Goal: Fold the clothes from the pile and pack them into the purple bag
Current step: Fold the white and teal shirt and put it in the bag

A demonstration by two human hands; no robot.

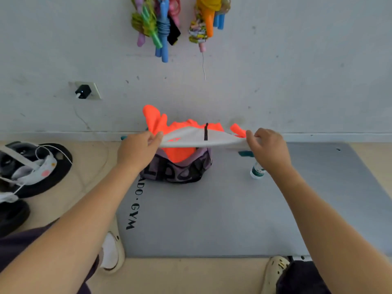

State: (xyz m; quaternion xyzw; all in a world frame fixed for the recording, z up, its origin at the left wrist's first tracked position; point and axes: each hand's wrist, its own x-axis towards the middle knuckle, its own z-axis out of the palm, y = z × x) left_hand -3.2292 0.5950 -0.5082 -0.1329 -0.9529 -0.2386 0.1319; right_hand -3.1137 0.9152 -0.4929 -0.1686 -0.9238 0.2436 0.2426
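A person looks down at their own two bare arms reaching forward over a grey exercise mat [212,209] on a pale floor. The left hand [139,150] pinches one end of an orange and white garment [191,134] between thumb and fingers, and the right hand [268,148] pinches the other end, so the cloth is stretched flat and level between them in the air. The white side of the garment faces the camera, with a short black loop near its middle, and bright orange folds rise behind it. Just beneath the held cloth, at the far edge of the mat near the wall, stands the purple bag [180,168] with large dark lettering on its side; more orange fabric shows at its open top. A small plastic bottle [257,170] with a green label stands on the mat to the right of the bag, partly hidden by the right wrist. Black letters ending in GYM run along the left edge of the mat. Off the mat to the left lie dark round objects with white cords and a pale cloth over them. On the grey wall behind, a black charger [83,91] sits in a socket, and bundles of colourful skipping ropes [157,24] hang near the top. The person's pale shoes show at the near edge of the mat
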